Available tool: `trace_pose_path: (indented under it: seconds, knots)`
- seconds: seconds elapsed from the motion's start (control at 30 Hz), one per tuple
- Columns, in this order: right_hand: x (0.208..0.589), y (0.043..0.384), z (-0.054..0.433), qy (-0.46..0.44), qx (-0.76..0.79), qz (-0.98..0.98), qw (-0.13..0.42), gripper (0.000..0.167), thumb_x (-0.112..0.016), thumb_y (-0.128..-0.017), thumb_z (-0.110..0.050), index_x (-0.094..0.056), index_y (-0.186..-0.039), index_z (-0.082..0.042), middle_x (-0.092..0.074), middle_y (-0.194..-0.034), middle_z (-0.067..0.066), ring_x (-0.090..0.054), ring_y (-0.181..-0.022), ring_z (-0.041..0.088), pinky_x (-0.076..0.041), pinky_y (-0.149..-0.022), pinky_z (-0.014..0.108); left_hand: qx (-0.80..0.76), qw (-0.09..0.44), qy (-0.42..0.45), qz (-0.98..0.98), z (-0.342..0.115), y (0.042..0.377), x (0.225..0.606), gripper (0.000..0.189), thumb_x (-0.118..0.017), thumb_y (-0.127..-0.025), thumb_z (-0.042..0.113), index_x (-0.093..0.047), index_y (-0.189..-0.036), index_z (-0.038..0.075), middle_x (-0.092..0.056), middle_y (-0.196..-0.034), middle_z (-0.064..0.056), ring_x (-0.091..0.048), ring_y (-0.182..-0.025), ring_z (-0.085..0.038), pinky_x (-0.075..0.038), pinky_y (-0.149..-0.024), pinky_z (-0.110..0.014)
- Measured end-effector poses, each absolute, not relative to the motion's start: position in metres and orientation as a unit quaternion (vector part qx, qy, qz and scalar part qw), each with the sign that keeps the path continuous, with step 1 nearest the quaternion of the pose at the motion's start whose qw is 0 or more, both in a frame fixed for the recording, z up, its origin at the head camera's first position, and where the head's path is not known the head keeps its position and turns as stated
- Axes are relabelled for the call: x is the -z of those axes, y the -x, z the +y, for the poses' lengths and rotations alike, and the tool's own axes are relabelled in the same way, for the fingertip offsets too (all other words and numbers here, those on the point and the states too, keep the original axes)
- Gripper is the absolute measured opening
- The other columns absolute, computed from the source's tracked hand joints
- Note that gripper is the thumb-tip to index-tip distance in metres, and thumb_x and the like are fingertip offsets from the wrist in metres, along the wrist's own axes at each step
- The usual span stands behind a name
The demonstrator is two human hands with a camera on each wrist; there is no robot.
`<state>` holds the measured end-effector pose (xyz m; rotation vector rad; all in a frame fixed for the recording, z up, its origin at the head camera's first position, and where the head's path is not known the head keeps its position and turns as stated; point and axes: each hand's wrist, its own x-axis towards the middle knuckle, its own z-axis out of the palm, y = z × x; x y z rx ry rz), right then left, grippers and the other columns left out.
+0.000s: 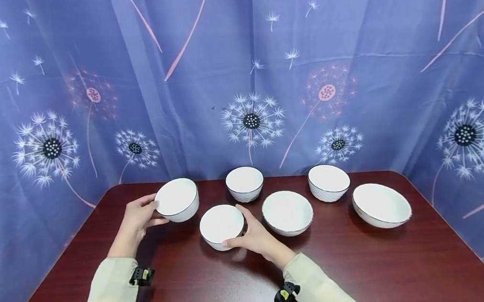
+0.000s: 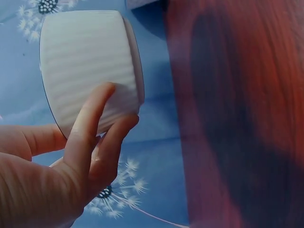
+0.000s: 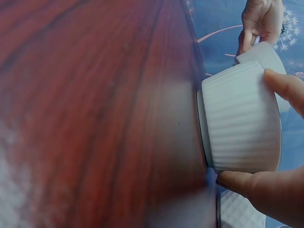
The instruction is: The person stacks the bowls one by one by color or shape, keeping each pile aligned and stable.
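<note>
My left hand (image 1: 139, 218) grips a white bowl (image 1: 177, 197) by its left side, thumb at the rim and fingers under the ribbed wall. That bowl is held up off the table, as its ribbed side (image 2: 88, 61) and shadow show in the left wrist view. Around the right side of a second white ribbed bowl (image 1: 221, 225), my right hand (image 1: 254, 234) has its thumb on the near wall and fingers at the far rim. This bowl sits upright, its foot close over the table in the right wrist view. Both bowls have a thin dark rim.
Behind stands a small white bowl (image 1: 244, 182) with a patterned wall. A wider bowl (image 1: 287, 212) is just right of my right hand. Farther right are another small bowl (image 1: 329, 181) and a wide shallow bowl (image 1: 381, 204). A blue dandelion curtain (image 1: 203, 101) borders the dark red table (image 1: 202, 289).
</note>
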<state>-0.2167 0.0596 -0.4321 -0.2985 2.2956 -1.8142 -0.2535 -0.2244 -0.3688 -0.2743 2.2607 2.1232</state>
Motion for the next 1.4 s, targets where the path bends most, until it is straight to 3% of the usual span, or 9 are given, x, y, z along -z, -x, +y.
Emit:
trace_pose_path:
  seconds: [0.43, 0.9, 1.4]
  knots:
    - [0.434, 0.219, 0.061, 0.096, 0.610, 0.780, 0.097, 0.104, -0.086, -0.068, -0.011, -0.024, -0.151, -0.009, -0.035, -0.148, 0.020, -0.036, -0.132, 0.034, -0.033, -0.108, 0.051, -0.684, 0.018, 0.039, 0.728, -0.200, 0.250, 0.360, 0.044, -0.044, -0.097, -0.001, -0.038, -0.139, -0.015, -0.051, -0.118, -0.030, -0.065, -0.062, -0.011, -0.060, -0.064, -0.039]
    - [0.430, 0.221, 0.059, 0.100, 0.601, 0.787, 0.097, 0.105, -0.086, -0.067, -0.012, -0.023, -0.152, -0.009, -0.035, -0.147, 0.021, -0.034, -0.133, 0.034, -0.030, -0.109, 0.051, -0.677, 0.041, -0.012, 0.734, -0.174, 0.246, 0.356, 0.041, -0.044, -0.096, -0.005, -0.040, -0.135, -0.018, -0.060, -0.102, -0.024, -0.065, -0.060, -0.014, -0.059, -0.058, -0.035]
    - [0.428, 0.219, 0.061, 0.119, 0.633, 0.756, 0.120, 0.103, -0.084, -0.070, -0.008, -0.022, -0.152, -0.011, -0.033, -0.146, 0.018, -0.038, -0.128, 0.034, -0.036, -0.105, 0.049, -0.668, 0.060, -0.024, 0.742, -0.161, 0.241, 0.364, 0.039, -0.047, -0.096, -0.006, -0.043, -0.133, -0.018, -0.061, -0.103, -0.029, -0.066, -0.062, -0.017, -0.059, -0.058, -0.037]
